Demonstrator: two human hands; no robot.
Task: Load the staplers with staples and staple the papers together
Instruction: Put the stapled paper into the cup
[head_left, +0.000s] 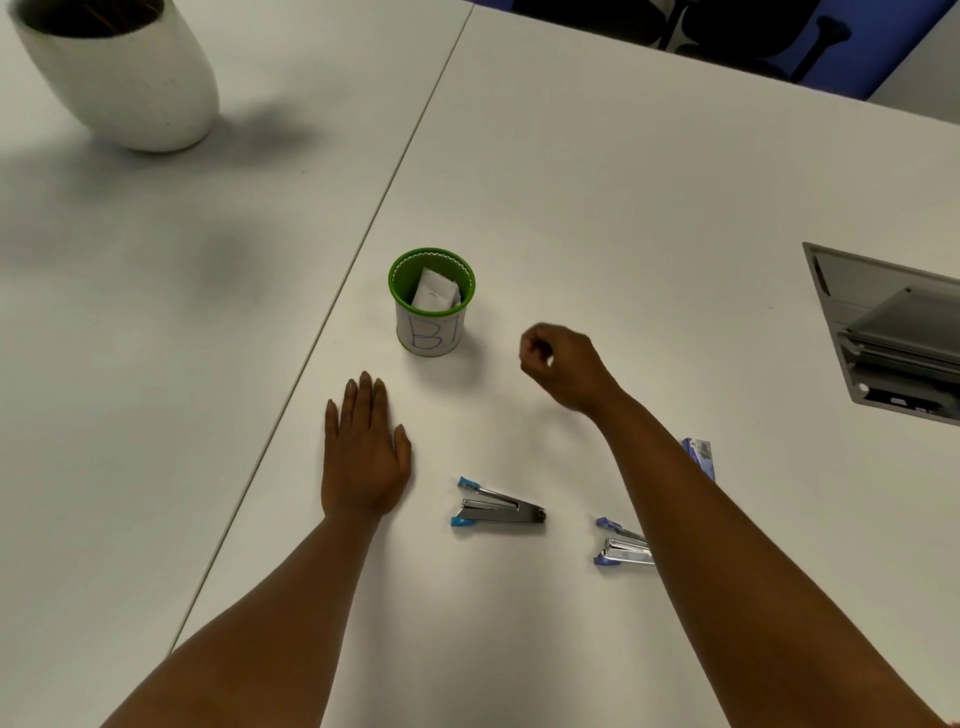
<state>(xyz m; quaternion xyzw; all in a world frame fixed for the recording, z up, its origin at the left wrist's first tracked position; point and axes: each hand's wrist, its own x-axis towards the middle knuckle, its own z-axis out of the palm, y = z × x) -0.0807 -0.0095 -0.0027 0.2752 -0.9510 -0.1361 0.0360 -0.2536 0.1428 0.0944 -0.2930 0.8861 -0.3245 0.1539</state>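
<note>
place: office or meeting room | evidence: white tables (623, 182) standing joined, open cable hatch (893, 332) sitting in tabletop, office chair (727, 26) showing behind, staplers (496, 506) lying around

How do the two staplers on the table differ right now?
The light-blue stapler lies fully in view between the arms; the purple stapler is partly hidden under the right forearm. Their plastic tips differ: light blue against purple. Both lie opened on the white table, tips pointing left, and neither hand touches them.
</note>
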